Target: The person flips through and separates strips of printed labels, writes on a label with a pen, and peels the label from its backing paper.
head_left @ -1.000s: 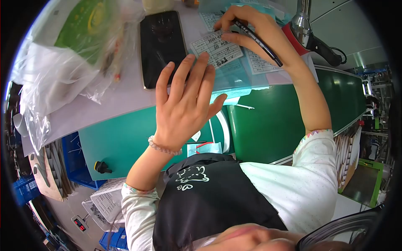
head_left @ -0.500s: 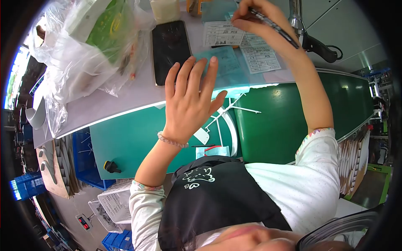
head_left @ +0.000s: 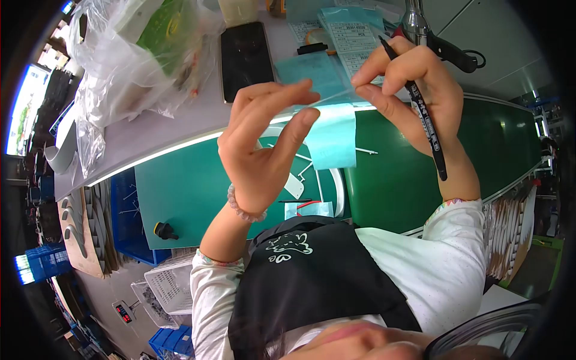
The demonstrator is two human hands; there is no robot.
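My right hand (head_left: 420,90) has a black marker pen (head_left: 426,120) lodged between its fingers, the pen's narrow tip pointing up and away. Its thumb and forefinger also pinch a thin label (head_left: 336,96), seen nearly edge-on. My left hand (head_left: 258,129) is raised at the label's other end, thumb and fingers apart around it; whether they touch it I cannot tell. Below the label, a light blue sheet (head_left: 332,141) hangs over the table's front edge. Printed labels (head_left: 351,36) on blue backing lie beyond my right hand. A black pen cap (head_left: 312,48) rests near them.
A black phone (head_left: 246,63) lies left of the labels, beside a crumpled clear plastic bag (head_left: 138,78). A tool with a black handle (head_left: 453,54) is at the back right. White plastic parts (head_left: 336,192) rest on the green surface (head_left: 384,180) below.
The printed label that lay on the table is gone from there, exposing the cap. My right hand has come nearer and down. My left hand has lifted and turned sideways. The blue sheet hangs lower.
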